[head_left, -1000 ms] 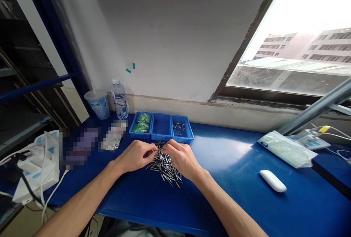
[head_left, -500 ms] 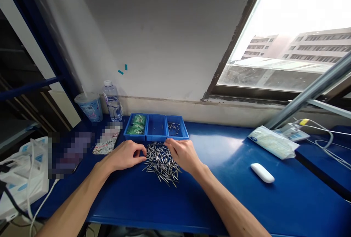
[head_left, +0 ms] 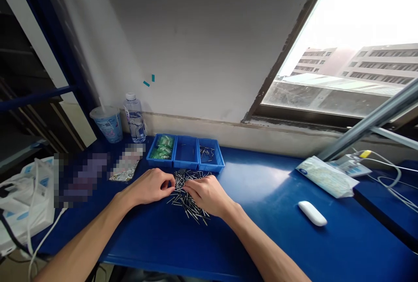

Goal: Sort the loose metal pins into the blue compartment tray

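Observation:
A loose pile of thin metal pins (head_left: 192, 210) lies on the blue table in front of three joined blue bins. My left hand (head_left: 156, 186) is at the pile's left edge, thumb and forefinger curled together; what they pinch is too small to make out. Over the pile, my right hand (head_left: 207, 193) has its fingers pressed together among the pins, and whatever is between them is hidden. The left bin (head_left: 162, 147) holds green packets, the middle bin (head_left: 186, 150) shows hardly anything inside, and the right bin (head_left: 209, 156) holds several pins.
Behind on the left stand a cup (head_left: 109, 125) and a clear bottle (head_left: 135, 119). A power strip (head_left: 29, 203) with cables lies far left. To the right are a white case (head_left: 312, 213) and a tissue pack (head_left: 326, 176). A metal bar (head_left: 369, 121) slants at the right.
My right hand has moved left and down, from beside the right bin to over the middle of the pile. My left hand stays at the pile's left edge. The view has shifted slightly.

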{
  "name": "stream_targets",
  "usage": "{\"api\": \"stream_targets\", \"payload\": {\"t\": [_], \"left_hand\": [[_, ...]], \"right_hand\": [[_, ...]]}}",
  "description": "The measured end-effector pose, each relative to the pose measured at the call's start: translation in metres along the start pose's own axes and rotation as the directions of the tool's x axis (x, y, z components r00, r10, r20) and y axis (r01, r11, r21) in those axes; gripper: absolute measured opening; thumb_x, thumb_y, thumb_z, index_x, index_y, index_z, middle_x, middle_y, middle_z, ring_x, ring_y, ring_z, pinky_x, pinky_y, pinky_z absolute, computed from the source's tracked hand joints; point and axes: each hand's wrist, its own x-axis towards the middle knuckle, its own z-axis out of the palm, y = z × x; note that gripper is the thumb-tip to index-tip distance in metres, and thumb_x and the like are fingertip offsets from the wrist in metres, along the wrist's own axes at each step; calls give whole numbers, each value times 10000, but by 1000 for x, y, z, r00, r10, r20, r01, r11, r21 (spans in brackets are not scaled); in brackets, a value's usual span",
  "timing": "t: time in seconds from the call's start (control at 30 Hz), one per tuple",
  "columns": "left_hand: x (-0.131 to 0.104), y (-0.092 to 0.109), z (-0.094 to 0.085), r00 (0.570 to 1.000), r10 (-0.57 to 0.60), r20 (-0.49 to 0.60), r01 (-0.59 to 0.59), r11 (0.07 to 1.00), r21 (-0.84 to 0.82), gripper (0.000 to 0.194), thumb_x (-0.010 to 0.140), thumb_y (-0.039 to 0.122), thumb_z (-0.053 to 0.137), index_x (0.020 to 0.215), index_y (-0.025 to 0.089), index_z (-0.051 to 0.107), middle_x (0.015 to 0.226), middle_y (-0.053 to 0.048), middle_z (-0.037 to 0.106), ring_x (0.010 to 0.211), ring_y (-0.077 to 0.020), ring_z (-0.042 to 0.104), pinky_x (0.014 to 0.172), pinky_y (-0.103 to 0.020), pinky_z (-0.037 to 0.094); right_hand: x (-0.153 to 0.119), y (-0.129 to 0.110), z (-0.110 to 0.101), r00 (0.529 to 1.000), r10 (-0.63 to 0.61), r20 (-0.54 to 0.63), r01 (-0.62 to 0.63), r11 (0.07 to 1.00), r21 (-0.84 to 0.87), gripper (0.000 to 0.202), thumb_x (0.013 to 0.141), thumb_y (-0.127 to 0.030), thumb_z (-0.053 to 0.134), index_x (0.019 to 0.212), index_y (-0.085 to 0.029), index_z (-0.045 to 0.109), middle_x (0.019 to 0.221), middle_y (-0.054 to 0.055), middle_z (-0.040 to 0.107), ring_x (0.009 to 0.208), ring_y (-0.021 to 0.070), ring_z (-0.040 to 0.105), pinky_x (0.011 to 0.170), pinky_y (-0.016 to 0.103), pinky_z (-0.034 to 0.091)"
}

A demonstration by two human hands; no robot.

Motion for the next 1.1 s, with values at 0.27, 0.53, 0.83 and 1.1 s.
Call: {"api": "stream_targets", "payload": {"t": [0.27, 0.53, 0.83, 1.1], "left_hand": [[1, 4, 1, 997, 48, -64, -52, 997, -61, 123, 915, 246, 626, 871, 204, 733, 677, 30, 683, 603, -118, 609, 601, -224, 389], [2, 5, 3, 996, 51, -68, -56, 996, -74, 115, 914, 240, 629, 858, 202, 721, 666, 39, 678, 587, -108, 596, 590, -215, 389], [2, 8, 5, 997, 66, -51, -71, 992, -106, 117, 913, 218, 603, 826, 194, 678, 704, 21, 688, 612, -120, 598, 590, -219, 387], [2, 10, 2, 1000, -5, 23, 6, 999, -52, 144, 910, 343, 674, 929, 213, 732, 688, 15, 691, 617, -149, 621, 588, -235, 371]], "right_hand": [[0, -1, 0, 996, 59, 68, -58, 998, -17, 247, 1130, -330, 480, 1174, -191, 680, 778, 21, 755, 572, 130, 610, 560, 274, 231], [1, -2, 0, 989, 51, 137, -46, 998, -37, 256, 1123, -313, 482, 1077, -208, 711, 767, 16, 756, 609, 140, 647, 575, 283, 250], [1, -2, 3, 986, 70, 152, -65, 997, -38, 217, 1104, -299, 517, 1083, -221, 719, 781, 15, 767, 623, 146, 661, 569, 290, 224], [1, -4, 0, 984, 80, 159, -76, 997, -27, 200, 1096, -291, 538, 1103, -224, 727, 814, 24, 780, 660, 153, 693, 578, 280, 256]]}}
